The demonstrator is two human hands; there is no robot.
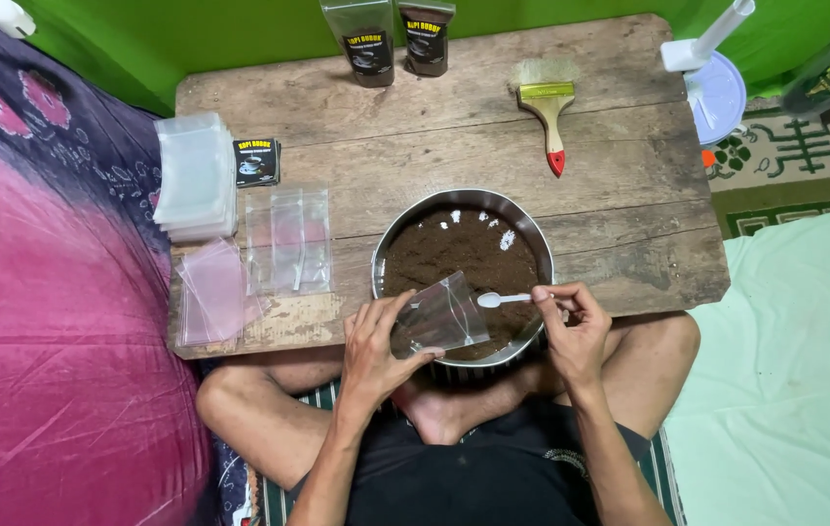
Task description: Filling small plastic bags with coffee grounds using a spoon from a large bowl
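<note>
Below, worn plank table (629, 214), green wall (191, 34), left hand (376, 356) gripping clear pouch (444, 317), right hand (576, 331) pinching white spoon (501, 299)

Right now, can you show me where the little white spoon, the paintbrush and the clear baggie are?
white spoon (493, 300), head view, on its bowl end.
paintbrush (547, 107), head view, on its metal band.
clear baggie (444, 317), head view, on its middle.

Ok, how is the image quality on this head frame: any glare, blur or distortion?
Head view: even, soft light, sharp across the wooden table; small glare spots on the brown powder in the metal bowl; clear pouch reflects faintly in the left hand; wide-angle bending at edges.
</note>
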